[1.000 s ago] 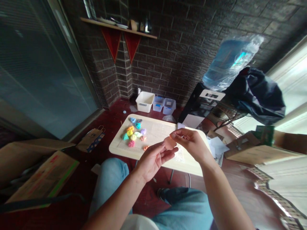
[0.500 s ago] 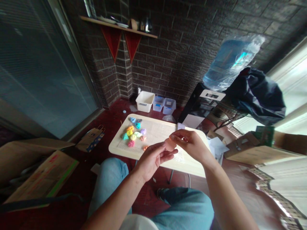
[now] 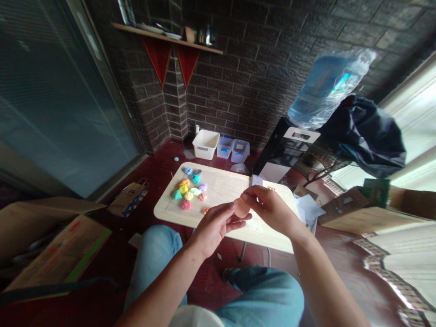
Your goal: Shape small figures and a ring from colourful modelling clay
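A peach-coloured lump of soft clay point(image 3: 242, 208) sits between my two hands, above the pale wooden board point(image 3: 221, 188). My left hand point(image 3: 214, 228) cups it from below and the side, and my right hand point(image 3: 269, 209) presses on it from above with its fingertips. Most of the lump shows. Several small lumps of coloured clay point(image 3: 189, 193) in blue, yellow, green, pink and purple lie on a gridded sheet at the board's left. A small orange piece point(image 3: 205, 210) rests close to my left hand.
Loose papers point(image 3: 308, 209) lie past the board's right edge. A white plastic bin point(image 3: 205, 144) and clear boxes point(image 3: 231, 151) stand by the brick wall. A paper bag point(image 3: 128, 199) and cardboard point(image 3: 54, 245) are on the left. My jeans-covered legs point(image 3: 259, 295) lie below the board.
The clay lump looks rounder and sits slightly lower. My right hand has closed further over it, and my hands are a little closer together.
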The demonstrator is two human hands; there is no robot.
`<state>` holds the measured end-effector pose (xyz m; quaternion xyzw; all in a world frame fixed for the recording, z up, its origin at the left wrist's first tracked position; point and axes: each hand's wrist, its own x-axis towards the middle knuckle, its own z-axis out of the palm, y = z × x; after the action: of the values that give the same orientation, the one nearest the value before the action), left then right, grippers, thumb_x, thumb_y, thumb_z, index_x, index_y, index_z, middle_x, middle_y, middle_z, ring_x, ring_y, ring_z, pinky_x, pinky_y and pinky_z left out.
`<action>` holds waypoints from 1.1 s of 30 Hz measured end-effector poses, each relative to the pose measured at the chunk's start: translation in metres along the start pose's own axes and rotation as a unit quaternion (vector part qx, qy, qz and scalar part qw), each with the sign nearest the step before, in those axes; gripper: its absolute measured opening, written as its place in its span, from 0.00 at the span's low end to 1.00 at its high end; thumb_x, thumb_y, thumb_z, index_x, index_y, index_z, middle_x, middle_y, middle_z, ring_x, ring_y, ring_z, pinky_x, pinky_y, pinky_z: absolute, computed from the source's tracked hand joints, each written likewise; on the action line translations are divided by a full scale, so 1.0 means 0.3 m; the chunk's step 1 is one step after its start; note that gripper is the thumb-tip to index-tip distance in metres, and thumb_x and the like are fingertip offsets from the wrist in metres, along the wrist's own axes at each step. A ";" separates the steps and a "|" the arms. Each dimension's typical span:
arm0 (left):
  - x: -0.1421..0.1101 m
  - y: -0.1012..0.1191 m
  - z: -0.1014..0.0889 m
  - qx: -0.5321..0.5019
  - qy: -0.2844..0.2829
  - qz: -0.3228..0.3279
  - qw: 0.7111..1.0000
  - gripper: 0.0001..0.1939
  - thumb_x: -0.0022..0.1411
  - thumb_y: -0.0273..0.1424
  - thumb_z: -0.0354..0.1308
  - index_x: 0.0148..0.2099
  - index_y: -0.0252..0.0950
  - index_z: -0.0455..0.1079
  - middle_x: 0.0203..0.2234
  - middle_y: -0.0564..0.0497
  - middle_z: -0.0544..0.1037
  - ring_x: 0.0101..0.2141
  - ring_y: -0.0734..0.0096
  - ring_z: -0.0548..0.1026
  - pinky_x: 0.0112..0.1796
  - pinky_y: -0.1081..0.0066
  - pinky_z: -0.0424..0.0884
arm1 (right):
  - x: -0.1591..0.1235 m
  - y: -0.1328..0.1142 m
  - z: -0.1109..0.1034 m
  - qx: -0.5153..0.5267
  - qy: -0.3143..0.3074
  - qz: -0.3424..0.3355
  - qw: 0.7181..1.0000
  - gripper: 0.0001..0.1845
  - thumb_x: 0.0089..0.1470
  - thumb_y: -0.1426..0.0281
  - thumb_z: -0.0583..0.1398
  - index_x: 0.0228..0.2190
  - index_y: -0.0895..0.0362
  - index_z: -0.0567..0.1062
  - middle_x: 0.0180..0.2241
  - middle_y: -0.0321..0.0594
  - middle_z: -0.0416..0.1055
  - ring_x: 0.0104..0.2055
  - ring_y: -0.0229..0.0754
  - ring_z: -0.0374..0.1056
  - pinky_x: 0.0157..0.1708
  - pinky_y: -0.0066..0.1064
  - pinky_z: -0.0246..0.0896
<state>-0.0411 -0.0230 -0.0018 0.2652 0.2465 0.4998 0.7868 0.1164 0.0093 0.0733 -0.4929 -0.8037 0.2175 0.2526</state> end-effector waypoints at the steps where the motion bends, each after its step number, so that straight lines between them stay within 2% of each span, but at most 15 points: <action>1: 0.000 -0.001 0.000 0.001 -0.001 0.001 1.000 0.09 0.61 0.32 0.61 0.41 0.32 0.78 0.40 0.43 0.83 0.43 0.57 0.80 0.43 0.66 0.75 | 0.000 0.001 -0.001 0.006 0.000 0.002 1.000 0.12 0.58 0.66 0.55 0.26 0.57 0.74 0.25 0.38 0.73 0.26 0.38 0.66 0.26 0.28 0.56; 7: 0.003 -0.002 -0.003 0.006 0.003 0.014 1.000 0.10 0.62 0.32 0.61 0.43 0.33 0.78 0.41 0.43 0.82 0.43 0.57 0.80 0.42 0.68 0.75 | -0.003 0.016 -0.010 0.088 -0.024 0.042 0.995 0.15 0.59 0.62 0.55 0.31 0.58 0.77 0.29 0.39 0.76 0.30 0.39 0.70 0.28 0.28 0.60; 13: 0.012 -0.007 -0.007 -0.007 -0.005 0.020 1.000 0.11 0.62 0.30 0.61 0.45 0.33 0.78 0.46 0.44 0.81 0.44 0.58 0.80 0.47 0.65 0.74 | 0.005 0.022 -0.006 0.069 -0.017 0.035 0.997 0.11 0.55 0.64 0.59 0.30 0.58 0.78 0.28 0.39 0.77 0.29 0.39 0.69 0.27 0.28 0.59; 21: 0.011 -0.010 -0.012 -0.035 -0.008 0.020 0.999 0.09 0.60 0.29 0.62 0.43 0.34 0.79 0.42 0.46 0.82 0.43 0.62 0.80 0.48 0.67 0.74 | 0.004 0.012 0.000 0.079 -0.030 0.022 0.996 0.11 0.56 0.65 0.57 0.29 0.58 0.76 0.27 0.38 0.75 0.28 0.38 0.68 0.27 0.27 0.59; 29: 0.012 -0.007 -0.008 -0.032 -0.006 0.017 0.999 0.09 0.60 0.29 0.62 0.43 0.33 0.79 0.43 0.44 0.82 0.44 0.60 0.80 0.49 0.64 0.72 | 0.004 0.013 0.002 0.084 -0.020 0.022 0.996 0.11 0.56 0.65 0.58 0.29 0.58 0.76 0.27 0.38 0.74 0.28 0.38 0.67 0.27 0.28 0.59; 31: 0.013 -0.004 -0.010 -0.033 0.003 0.011 0.999 0.11 0.60 0.29 0.62 0.45 0.32 0.78 0.42 0.43 0.82 0.44 0.59 0.79 0.50 0.62 0.71 | 0.002 0.022 -0.001 0.104 -0.012 0.029 0.994 0.12 0.56 0.62 0.59 0.32 0.58 0.77 0.29 0.39 0.75 0.29 0.39 0.68 0.28 0.29 0.60; 33: 0.015 0.001 -0.014 -0.049 0.016 -0.007 0.999 0.12 0.61 0.30 0.62 0.46 0.31 0.77 0.43 0.42 0.81 0.45 0.58 0.79 0.50 0.61 0.71 | -0.009 0.030 -0.002 0.137 0.036 0.042 0.989 0.15 0.56 0.58 0.60 0.38 0.56 0.77 0.34 0.41 0.76 0.33 0.41 0.69 0.30 0.30 0.60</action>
<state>-0.0424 -0.0180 -0.0052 0.2166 0.2358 0.5096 0.7986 0.1241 0.0107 0.0678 -0.4944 -0.7353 0.3185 0.3369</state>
